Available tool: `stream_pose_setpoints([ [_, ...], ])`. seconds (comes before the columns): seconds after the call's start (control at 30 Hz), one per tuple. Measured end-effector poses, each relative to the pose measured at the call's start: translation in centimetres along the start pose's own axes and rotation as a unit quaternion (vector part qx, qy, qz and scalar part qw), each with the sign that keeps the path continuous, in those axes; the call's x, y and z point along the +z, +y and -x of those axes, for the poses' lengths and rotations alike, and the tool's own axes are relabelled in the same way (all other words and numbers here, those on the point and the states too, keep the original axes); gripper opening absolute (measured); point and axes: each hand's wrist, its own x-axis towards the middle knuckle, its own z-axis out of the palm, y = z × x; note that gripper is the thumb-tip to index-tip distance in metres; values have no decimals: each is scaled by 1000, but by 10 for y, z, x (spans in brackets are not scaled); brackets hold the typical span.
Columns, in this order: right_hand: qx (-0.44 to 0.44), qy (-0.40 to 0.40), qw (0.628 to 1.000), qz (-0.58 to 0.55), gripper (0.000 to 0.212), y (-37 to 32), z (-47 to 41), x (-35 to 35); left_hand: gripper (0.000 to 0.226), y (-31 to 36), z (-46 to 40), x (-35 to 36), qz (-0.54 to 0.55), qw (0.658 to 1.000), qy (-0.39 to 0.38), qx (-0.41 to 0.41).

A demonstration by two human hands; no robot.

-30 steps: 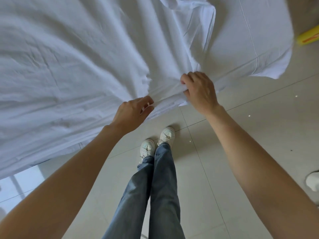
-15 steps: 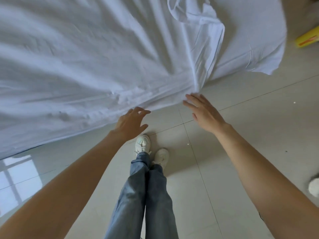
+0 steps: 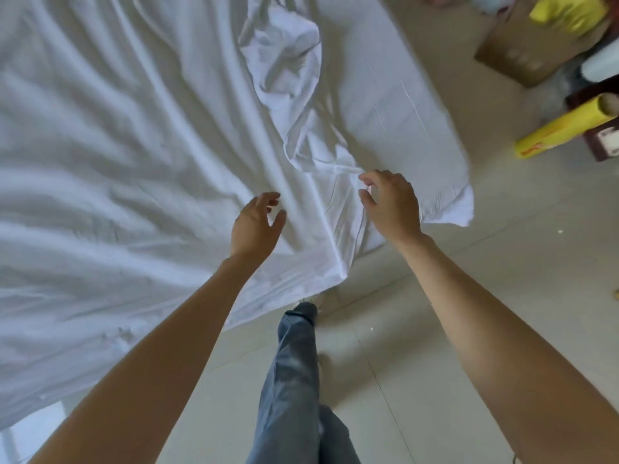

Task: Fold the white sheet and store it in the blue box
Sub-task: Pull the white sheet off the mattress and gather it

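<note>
The white sheet (image 3: pixel 117 155) lies spread and wrinkled over the tiled floor, with a bunched fold running down its right part. My left hand (image 3: pixel 256 226) hovers over the sheet near its front edge, fingers loosely spread and holding nothing. My right hand (image 3: pixel 392 204) hangs above the fold, fingers lightly curled, with no cloth in them. The blue box is not in view.
A cardboard box (image 3: pixel 522 51) with a yellow item stands at the back right. A yellow roll (image 3: pixel 562 128) and a dark red object (image 3: pixel 599 112) lie beside it. My jeans leg (image 3: pixel 294 380) steps toward the sheet's front edge on the tiled floor (image 3: pixel 502 262).
Both hands let go of the sheet's edge, which dropped flat on the floor. My hands then moved forward over the sheet as I stepped closer.
</note>
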Motion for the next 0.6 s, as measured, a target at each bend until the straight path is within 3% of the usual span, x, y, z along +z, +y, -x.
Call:
stream_pose_setpoints([
  [0.17, 15, -65, 996, 57, 44, 7, -73, 46, 59, -1, -78, 21, 3, 995, -43, -85],
  [0.33, 95, -142, 979, 110, 65, 24, -132, 102, 75, -3, -149, 49, 117, 975, -64, -178],
  [0.4, 95, -129, 984, 83, 51, 29, -148, 107, 78, -1, -172, 58, 124, 972, -59, -193],
  [0.5, 34, -17, 999, 37, 11, 35, -149, 94, 81, 8, -192, 65, 113, 978, -38, -173],
  [0.6, 47, 23, 998, 39, 5, 50, -132, 66, 95, 34, -204, 75, 144, 970, -70, -181],
])
